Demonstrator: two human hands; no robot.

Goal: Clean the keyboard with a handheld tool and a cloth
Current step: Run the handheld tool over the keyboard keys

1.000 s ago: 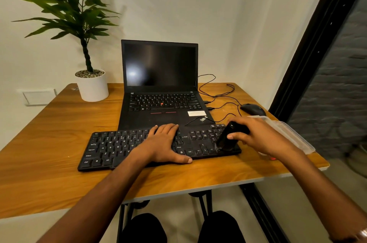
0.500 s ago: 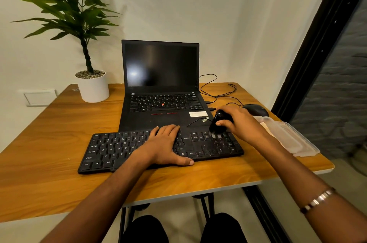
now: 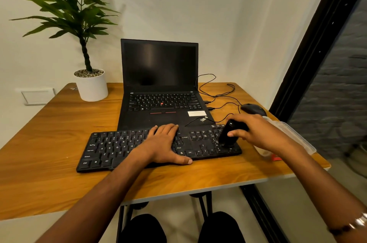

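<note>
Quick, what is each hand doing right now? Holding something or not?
Left hand: open, fingers flat, resting on the keyboard.
Right hand: fingers curled round the black handheld tool, its tip down on the right-end keys.

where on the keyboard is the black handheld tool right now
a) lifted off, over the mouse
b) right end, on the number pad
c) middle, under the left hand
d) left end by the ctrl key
b: the right hand grips the black handheld tool, whose tip touches the right end of the keyboard.
</note>
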